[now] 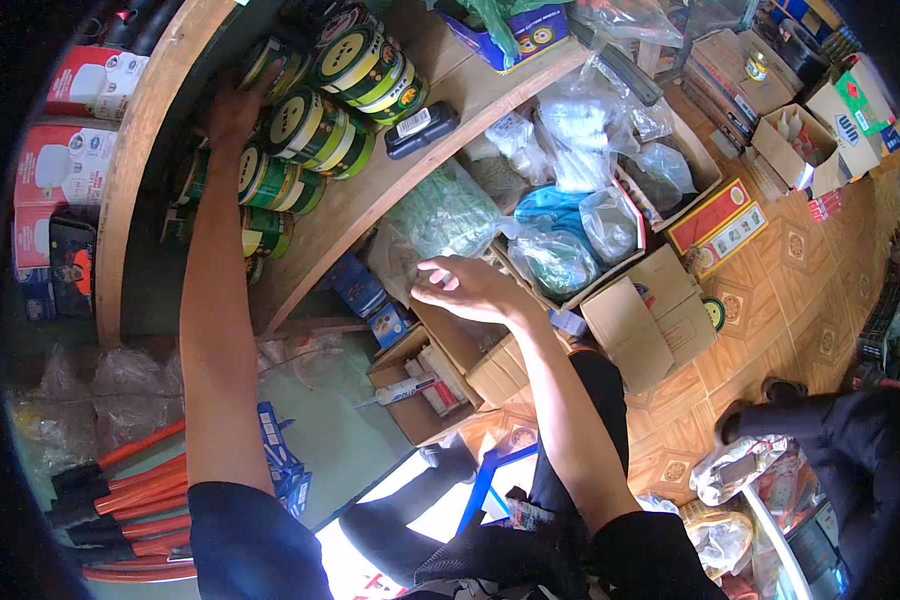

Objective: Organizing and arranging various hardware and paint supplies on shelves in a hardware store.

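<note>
Inside the wooden shelf (pixel 292 307), my left hand (pixel 234 112) reaches among stacked paint tins with green, black and yellow bands. Its fingers are against a tin (pixel 276 66) at the back, but shade hides whether they grip it. Beside the wrist stand a stacked pair of tins (pixel 319 131) and another tin (pixel 266 180). Farther back is one more stacked pair (pixel 371 71). My right hand (pixel 469 289) hangs in the air in front of the shelf edge, fingers loosely bent and apart, with nothing in it. Below it is an open cardboard box (pixel 506 367).
A black case (pixel 421 131) lies near the shelf edge. Red-and-white boxes (pixel 66 165) stack beyond the wooden upright (pixel 112 247). Bagged goods fill a carton (pixel 562 300) below. Orange-handled tools (pixel 146 495) lie at lower left. Another person's leg (pixel 817 427) is at right on the patterned floor.
</note>
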